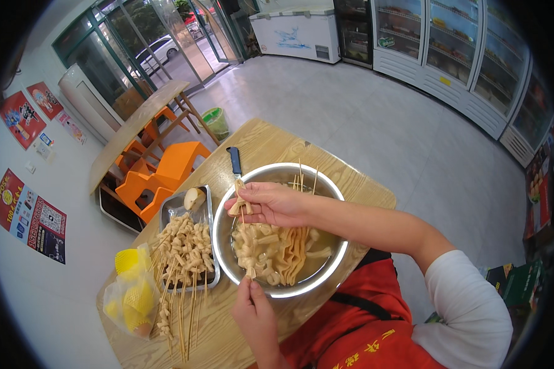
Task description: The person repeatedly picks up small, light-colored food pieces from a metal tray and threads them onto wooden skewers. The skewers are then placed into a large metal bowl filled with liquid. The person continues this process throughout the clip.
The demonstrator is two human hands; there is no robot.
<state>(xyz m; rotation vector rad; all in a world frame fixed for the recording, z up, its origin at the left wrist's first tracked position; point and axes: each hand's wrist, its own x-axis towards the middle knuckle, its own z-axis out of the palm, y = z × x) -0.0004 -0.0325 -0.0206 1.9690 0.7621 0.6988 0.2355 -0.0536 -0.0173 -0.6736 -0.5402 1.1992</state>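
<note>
My right hand [272,203] is over the steel basin [339,258], its fingers around a pale folded tofu-skin piece [240,203] at the upper end of a bamboo skewer [243,216]. Lower on that skewer is a row of knotted pieces [247,249]. My left hand [256,304], near the basin's lower rim, pinches the lowest piece [250,272] between thumb and fingertips. Cloudy liquid in the basin holds more knots, a folded stack of tofu-skin sheets [292,258] and several bare skewers [301,177] at the far side.
Left of the basin, a metal tray [216,258] holds knotted skewers [184,244] and a cut pale piece of produce [194,199]. A blue-handled knife [234,161] lies beyond the basin. A plastic bag with yellow foam-netted fruit [136,300] sits at the wooden table's [351,180] left. Orange chairs [177,166] stand beyond.
</note>
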